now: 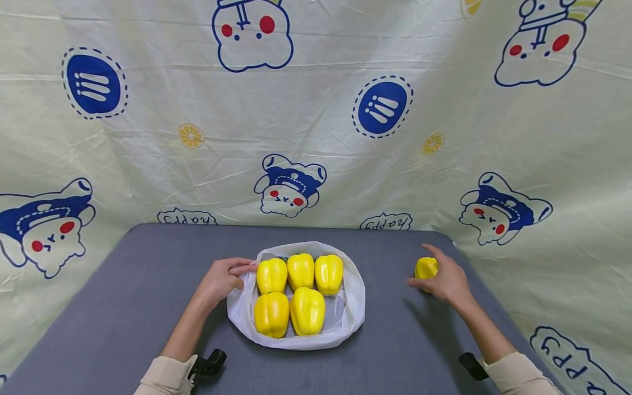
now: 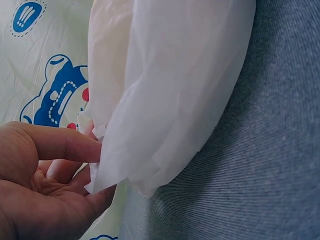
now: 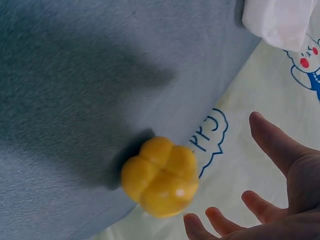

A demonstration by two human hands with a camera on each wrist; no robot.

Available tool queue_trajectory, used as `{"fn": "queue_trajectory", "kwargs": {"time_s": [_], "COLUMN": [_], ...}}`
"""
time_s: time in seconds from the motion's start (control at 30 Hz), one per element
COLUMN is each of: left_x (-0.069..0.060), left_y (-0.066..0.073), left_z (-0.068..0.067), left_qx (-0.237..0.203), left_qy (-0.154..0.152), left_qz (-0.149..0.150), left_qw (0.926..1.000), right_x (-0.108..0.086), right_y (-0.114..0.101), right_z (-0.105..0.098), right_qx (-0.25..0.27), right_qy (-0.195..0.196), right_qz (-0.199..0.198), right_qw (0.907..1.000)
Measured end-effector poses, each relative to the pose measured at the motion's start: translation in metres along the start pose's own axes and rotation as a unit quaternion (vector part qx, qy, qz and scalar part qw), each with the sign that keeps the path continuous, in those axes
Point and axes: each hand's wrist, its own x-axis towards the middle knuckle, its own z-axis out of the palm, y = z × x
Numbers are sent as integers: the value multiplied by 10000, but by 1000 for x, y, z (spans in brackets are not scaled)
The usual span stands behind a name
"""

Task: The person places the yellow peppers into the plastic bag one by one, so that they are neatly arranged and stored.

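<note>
A round white bag [image 1: 296, 343] of thin, translucent material stands with its mouth spread wide. Inside it sit several yellow bell peppers [image 1: 308, 311] in two rows. My left hand [image 1: 219, 282] pinches the bag's left rim; the left wrist view shows the thin edge of the bag [image 2: 165, 100] between thumb and fingers. Off to the right, a single yellow bell pepper [image 1: 425, 267] lies on the table. My right hand [image 1: 449, 277] hovers beside this pepper with thumb and fingers spread apart. In the right wrist view, a gap separates the fingers from the lobed pepper [image 3: 160, 177].
A grey table [image 1: 163, 263] carries everything. Behind it and along its sides hangs a pale curtain [image 1: 316, 120] printed with cartoon figures. The lone pepper lies near the table's right edge. Each wrist bears a black strap mount [image 1: 209, 363].
</note>
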Motion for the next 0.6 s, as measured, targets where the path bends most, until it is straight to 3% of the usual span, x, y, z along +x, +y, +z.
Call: {"fn": "queue_trajectory", "kwargs": {"time_s": [0.27,0.6], "left_x": [1,2], "left_y": [-1,-2], "left_z": [0,-1], "left_qx": [-39,-439], "left_qy": [-2,-104], "left_qz": [21,96], "left_qw": [10000,9989], "right_x": [4,5], "right_y": [15,29], "right_z": [-1,1], "right_qx": [-70,-53], "right_qy": [-135,-257], "right_qz": [110,332], "right_qw": [9998,9991]}}
